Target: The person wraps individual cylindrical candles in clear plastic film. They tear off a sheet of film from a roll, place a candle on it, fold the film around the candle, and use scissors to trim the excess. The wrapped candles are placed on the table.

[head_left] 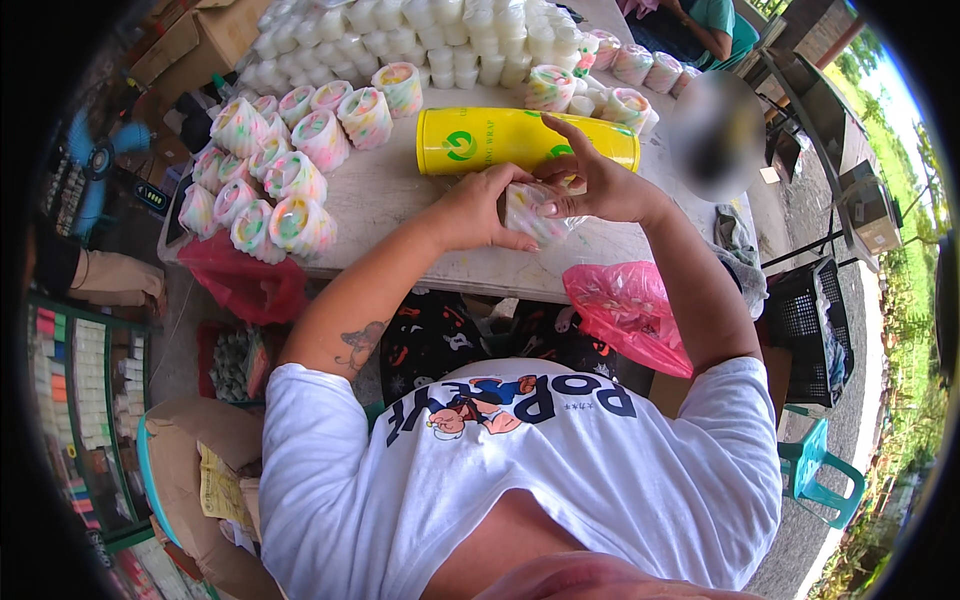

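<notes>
We are at a pale, scuffed bench [375, 190] in a cluttered workplace, open on the right to grass and greenery [912, 310]. Stocked shelving [100, 400] and a blue fan [100, 145] stand at left; a black crate [812, 325] and a green plastic stool [822, 468] stand at right.

On the bench we count one yellow film roll [528, 142], lying crosswise, and about fifteen pastel swirled cups [321, 140] clustered at left, some overlapping. At right rear we make out roughly six more like them, four forming a row [633, 64]. The white cups [440, 45] massed at the back are too many to count. Two pink plastic bags [622, 305] hang by the near edge, one either side.

One film-wrapped cup [532, 214] is between our hands, just this side of the roll. Our left hand [492, 208] curves around it, thumb below. Our right hand [592, 188] lays its thumb on the wrapping, index finger stretched out; whether it grips, we cannot tell.
</notes>
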A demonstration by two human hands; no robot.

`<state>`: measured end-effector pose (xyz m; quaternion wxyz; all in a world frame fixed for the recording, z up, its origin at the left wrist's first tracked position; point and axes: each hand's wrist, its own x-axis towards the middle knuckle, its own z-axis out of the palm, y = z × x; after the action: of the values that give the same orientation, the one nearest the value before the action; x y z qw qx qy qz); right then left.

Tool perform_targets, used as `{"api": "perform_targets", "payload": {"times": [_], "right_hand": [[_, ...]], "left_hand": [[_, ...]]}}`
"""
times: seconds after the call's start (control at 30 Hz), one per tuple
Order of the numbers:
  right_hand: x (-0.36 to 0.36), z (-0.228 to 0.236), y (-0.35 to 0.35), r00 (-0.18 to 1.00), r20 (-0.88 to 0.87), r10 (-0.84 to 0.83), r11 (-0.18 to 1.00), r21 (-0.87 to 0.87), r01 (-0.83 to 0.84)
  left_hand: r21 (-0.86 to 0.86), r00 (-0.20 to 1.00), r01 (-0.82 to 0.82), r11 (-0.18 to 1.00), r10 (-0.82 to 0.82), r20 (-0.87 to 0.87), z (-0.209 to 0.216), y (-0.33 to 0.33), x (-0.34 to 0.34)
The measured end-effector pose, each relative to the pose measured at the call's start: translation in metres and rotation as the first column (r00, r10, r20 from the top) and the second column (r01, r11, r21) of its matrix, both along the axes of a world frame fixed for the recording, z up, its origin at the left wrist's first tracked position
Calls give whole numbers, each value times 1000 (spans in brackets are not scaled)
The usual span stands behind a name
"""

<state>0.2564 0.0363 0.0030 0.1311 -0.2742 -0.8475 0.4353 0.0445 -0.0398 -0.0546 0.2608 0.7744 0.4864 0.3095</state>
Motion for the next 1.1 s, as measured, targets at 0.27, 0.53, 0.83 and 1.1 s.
{"api": "perform_targets", "payload": {"times": [0.27,0.53,0.83,1.1], "right_hand": [[-6,2,-22,984,-142,-108,784,596,172],[-2,-22,-14,944,-324,-61,973,192,128],[-1,13,3,977,211,-30,499,850,-169],[-40,12,34,895,411,174,359,820,-446]], "left_hand": [[-82,993,-11,997,1,-114,4,15,-5],[-3,978,57,998,-56,-203,2,20,-9],[24,994,45,999,-43,-99,-3,8,-9],[65,997,35,997,-39,68,-8,8,-9]]}}
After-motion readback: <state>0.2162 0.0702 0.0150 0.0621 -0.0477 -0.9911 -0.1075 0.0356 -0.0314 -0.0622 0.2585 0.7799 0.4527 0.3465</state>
